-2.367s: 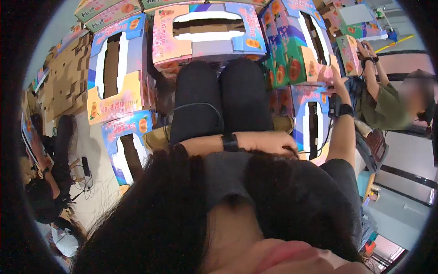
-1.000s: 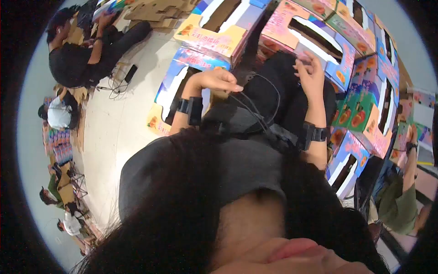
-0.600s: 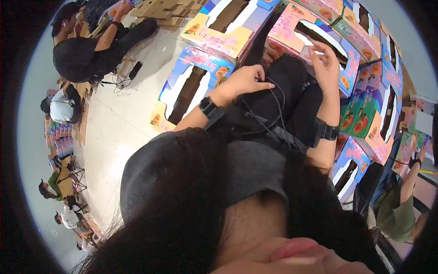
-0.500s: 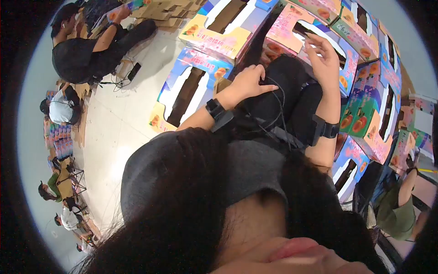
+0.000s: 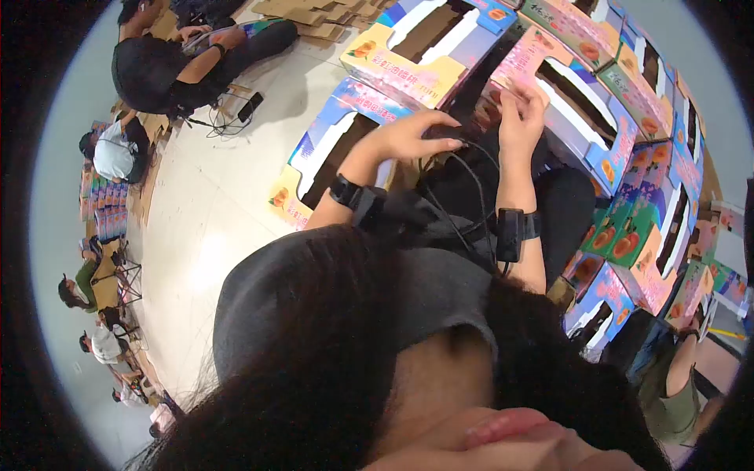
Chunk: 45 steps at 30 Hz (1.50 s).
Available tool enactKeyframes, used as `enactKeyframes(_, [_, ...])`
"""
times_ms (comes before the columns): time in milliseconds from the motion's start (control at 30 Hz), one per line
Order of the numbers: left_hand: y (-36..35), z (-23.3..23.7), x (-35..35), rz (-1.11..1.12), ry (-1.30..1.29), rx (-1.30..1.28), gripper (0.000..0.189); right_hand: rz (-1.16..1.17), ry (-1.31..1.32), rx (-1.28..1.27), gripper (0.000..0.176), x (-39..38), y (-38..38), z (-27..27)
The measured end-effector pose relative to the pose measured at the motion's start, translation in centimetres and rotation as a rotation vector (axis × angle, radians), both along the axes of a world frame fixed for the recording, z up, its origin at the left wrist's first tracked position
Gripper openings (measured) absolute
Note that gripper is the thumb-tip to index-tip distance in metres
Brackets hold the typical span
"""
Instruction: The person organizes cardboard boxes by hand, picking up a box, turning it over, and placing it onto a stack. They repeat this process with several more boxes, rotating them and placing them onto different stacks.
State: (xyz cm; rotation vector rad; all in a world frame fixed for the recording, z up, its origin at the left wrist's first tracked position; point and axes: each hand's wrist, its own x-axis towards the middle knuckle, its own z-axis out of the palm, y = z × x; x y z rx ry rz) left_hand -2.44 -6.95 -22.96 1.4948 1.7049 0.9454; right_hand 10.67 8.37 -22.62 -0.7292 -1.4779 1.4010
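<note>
Pale flooring (image 5: pixel 181 196) spans the left half of the frame, a glossy patch of white glare (image 5: pixel 208 259) (the brightest spot in the room) shining left of center. Soft shadows fall across it at upper left. A light gray wall (image 5: pixel 59 220) curves along the left edge, near thin-legged furniture (image 5: pixel 132 279) too small to identify; another pale wall (image 5: pixel 699 71) rises at upper right.

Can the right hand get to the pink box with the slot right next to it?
Probably yes: the right hand looks close beside the pink box, and nothing seems to stand between them.
</note>
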Motion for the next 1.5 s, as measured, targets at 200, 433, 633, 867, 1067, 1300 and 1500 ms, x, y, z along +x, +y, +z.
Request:
enactKeyframes(200, [-4.3,-1.9,-10.0,0.421,-0.129,0.020,0.041,0.320,0.083,-0.756,0.054,-1.3,0.4,-4.3])
enactKeyframes(433, [-4.1,-7.5,-18.3,1.120,-0.046,0.154,0.081,0.426,-0.022,-1.146,0.108,-5.1,-0.4,-7.5])
enactKeyframes(633, [-1.0,-9.6,-18.8,1.086,-0.238,0.065,0.107,0.543,-0.170,-1.017,0.087,-5.7,-0.5,-8.6])
enactKeyframes(867, [0.2,-11.2,-19.1,0.864,-0.665,0.038,0.099,0.554,-0.294,-0.953,0.078,-5.9,-0.5,-9.7])
enactKeyframes(1067, [0.8,-14.0,-19.9,0.930,-0.597,0.105,0.094,0.604,-0.317,-0.850,0.082,-5.9,-1.0,-8.1])
enactKeyframes(1300, [1.6,-10.9,-18.5,1.035,-0.561,0.222,0.082,0.641,-0.149,-0.910,0.084,-5.4,-1.3,-7.5])
enactKeyframes(1500, [2.6,-10.4,-18.8,1.115,-0.573,0.301,0.052,0.589,-0.057,-0.931,0.083,-5.2,-1.3,-7.6])
